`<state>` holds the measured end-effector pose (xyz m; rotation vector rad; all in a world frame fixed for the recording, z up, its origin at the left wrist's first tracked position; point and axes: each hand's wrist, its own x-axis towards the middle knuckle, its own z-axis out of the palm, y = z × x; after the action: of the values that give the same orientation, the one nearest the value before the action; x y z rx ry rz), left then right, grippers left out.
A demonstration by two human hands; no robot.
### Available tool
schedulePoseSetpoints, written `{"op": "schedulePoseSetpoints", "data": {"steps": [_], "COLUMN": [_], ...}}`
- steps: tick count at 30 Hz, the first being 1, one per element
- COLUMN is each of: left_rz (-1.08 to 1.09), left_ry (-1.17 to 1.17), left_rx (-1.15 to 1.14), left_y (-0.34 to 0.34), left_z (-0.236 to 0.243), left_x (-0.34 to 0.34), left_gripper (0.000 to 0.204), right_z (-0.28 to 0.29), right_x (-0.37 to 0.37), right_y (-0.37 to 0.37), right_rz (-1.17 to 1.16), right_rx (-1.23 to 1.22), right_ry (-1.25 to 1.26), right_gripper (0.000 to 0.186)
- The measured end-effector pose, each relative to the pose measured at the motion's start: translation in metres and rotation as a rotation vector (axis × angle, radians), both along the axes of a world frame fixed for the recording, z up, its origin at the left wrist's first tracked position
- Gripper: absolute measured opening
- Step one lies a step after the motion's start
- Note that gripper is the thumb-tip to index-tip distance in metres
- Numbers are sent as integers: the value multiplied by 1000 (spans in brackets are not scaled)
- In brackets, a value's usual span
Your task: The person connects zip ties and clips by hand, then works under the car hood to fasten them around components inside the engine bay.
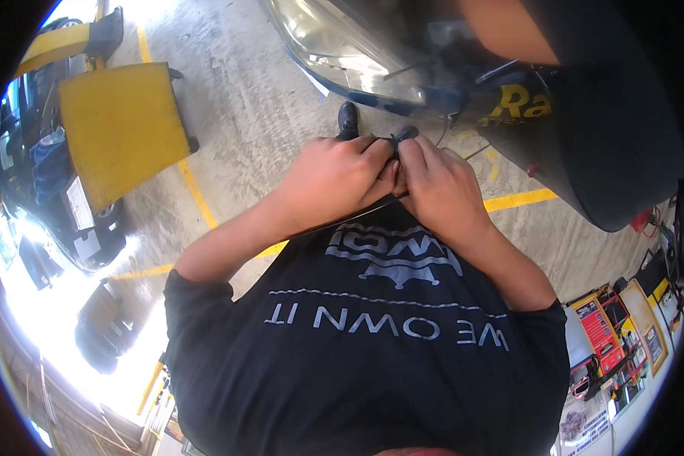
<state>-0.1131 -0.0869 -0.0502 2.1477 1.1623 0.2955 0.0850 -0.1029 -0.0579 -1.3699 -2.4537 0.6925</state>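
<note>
Nearest us, below the fingers, hangs our black printed T-shirt; our left hand and right hand meet, fingers bent inward, grasping a small black piece, mostly hidden between them. Beyond the fingers show black shoes, then a car headlight; leftward, a yellow wheeled cart.

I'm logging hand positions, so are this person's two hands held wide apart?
No, the left hand and the right hand are close together, in front of the black shirt.
</note>
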Motion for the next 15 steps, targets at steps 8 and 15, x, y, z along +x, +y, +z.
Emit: {"op": "schedulePoseSetpoints", "data": {"steps": [8, 15], "left_rz": [-98, -170], "left_ry": [-246, -298], "left_rx": [-114, -111], "left_y": [7, 6], "left_z": [-10, -6], "left_x": [-7, -6], "left_gripper": [14, 9], "right_z": [-7, -13], "right_x": [0, 7], "right_y": [-8, -1], "right_rz": [42, -152], "right_rx": [-46, -144], "right_ry": [-55, -9], "right_gripper": [26, 21]}}
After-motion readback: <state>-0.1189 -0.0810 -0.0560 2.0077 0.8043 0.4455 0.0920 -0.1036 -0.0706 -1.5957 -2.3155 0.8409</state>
